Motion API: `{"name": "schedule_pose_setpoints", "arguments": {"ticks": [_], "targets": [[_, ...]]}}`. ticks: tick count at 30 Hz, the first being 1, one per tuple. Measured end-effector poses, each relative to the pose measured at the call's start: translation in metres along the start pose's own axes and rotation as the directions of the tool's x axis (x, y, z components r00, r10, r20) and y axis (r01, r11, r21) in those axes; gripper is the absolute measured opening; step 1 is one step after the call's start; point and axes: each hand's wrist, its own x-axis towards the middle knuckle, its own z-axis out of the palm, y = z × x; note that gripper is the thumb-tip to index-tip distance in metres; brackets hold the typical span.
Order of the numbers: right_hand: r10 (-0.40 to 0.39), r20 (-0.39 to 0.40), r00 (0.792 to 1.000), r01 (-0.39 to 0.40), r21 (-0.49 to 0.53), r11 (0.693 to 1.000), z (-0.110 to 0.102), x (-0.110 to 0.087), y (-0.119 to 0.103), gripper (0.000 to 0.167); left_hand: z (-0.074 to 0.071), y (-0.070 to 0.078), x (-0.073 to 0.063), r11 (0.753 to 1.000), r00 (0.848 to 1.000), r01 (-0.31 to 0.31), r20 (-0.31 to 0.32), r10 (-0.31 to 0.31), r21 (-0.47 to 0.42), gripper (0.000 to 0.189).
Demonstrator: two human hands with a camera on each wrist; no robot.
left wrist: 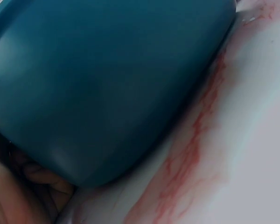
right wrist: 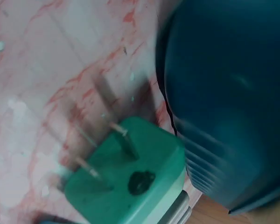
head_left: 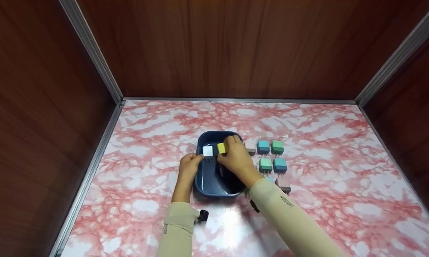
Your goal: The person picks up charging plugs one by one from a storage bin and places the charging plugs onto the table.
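A dark blue plastic tub (head_left: 214,184) sits on the table. My left hand (head_left: 189,166) grips its left rim, thumb over the edge; in the left wrist view the curled fingers (left wrist: 51,182) are at the tub's outer wall (left wrist: 107,88). Inside, right at the left thumb tip, is a small white block (head_left: 207,151) with thin metal pins pointing toward me. My right hand (head_left: 237,157) reaches over the tub's right side and pinches a yellow block (head_left: 221,148) between thumb and fingers. The hand hides part of this block.
Several similar pinned blocks stand in rows right of the tub, including a blue one (head_left: 263,147), a green one (head_left: 277,147) and a pinkish one (head_left: 283,185). Close beside the tub lies a green block (right wrist: 130,172), pins outward. Dark wood panels (head_left: 218,50) enclose the table.
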Motion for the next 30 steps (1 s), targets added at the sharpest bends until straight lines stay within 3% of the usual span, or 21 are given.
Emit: {"name": "schedule_pose_setpoints", "arguments": {"ticks": [15,30], "targets": [[-0.022,-0.027,0.999,0.024,0.099,0.995,-0.021,-0.011,-0.002,0.041,0.001,-0.001,0.001,1.0,1.0,0.001,0.007,-0.001,-0.011,0.04],[-0.011,-0.057,0.998,0.016,0.098,0.995,-0.04,-0.02,0.006,0.045,0.0,-0.001,0.0,1.0,1.0,0.007,0.005,-0.007,-0.025,0.038]]}}
